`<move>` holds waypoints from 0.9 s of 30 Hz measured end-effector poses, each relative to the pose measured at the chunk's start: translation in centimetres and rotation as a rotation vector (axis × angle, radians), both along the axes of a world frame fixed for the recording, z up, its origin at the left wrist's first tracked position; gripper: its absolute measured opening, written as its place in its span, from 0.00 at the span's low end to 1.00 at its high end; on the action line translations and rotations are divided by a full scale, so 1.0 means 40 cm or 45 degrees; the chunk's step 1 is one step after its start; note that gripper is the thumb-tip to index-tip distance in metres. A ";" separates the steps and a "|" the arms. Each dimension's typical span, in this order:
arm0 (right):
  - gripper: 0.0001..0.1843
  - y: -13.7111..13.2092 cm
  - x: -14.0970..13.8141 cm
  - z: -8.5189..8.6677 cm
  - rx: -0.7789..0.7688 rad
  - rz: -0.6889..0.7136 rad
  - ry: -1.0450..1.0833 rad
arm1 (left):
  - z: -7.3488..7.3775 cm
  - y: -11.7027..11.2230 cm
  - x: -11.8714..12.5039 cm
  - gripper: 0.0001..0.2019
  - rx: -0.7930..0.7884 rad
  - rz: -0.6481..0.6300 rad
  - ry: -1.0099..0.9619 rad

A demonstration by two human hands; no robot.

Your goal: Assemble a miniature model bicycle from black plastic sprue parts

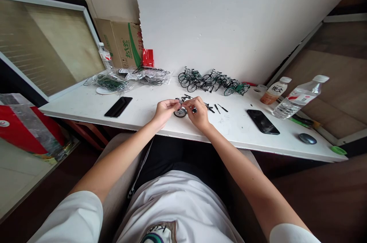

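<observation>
Just above the white table's front part, a miniature bicycle (180, 113) with a dark spoked wheel is between my hands. My left hand (165, 112) pinches it from the left, thumb and forefinger together near the upper front of the wheel. From the other side my right hand (198, 113) also pinches at the little bicycle, its fingertips almost meeting the left ones. The exact part under the fingertips is hidden. Small black parts (210, 108) lie right of my right hand, beside two thin dark pieces (217, 109).
Several miniature bicycles (212, 81) stand in a cluster behind my hands. Plastic-bagged parts (110, 82) lie back left near a cardboard box (122, 42). A phone (118, 106) is at left; another phone (263, 121), two bottles (299, 97) and a mouse (307, 138) are at right.
</observation>
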State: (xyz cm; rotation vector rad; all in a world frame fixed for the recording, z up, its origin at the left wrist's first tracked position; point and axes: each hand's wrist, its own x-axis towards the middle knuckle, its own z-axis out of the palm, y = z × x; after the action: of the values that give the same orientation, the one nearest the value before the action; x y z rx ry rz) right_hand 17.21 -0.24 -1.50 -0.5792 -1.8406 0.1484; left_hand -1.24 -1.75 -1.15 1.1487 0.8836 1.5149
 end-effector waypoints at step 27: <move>0.07 0.001 0.001 0.007 0.095 -0.019 -0.052 | -0.001 0.003 -0.003 0.24 0.034 0.042 -0.001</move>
State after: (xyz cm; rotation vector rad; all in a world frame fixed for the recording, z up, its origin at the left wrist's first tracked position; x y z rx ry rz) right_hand 17.24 -0.18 -1.22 -0.5470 -1.8727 0.0582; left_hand -1.35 -1.62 -1.19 1.1580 0.8883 1.5581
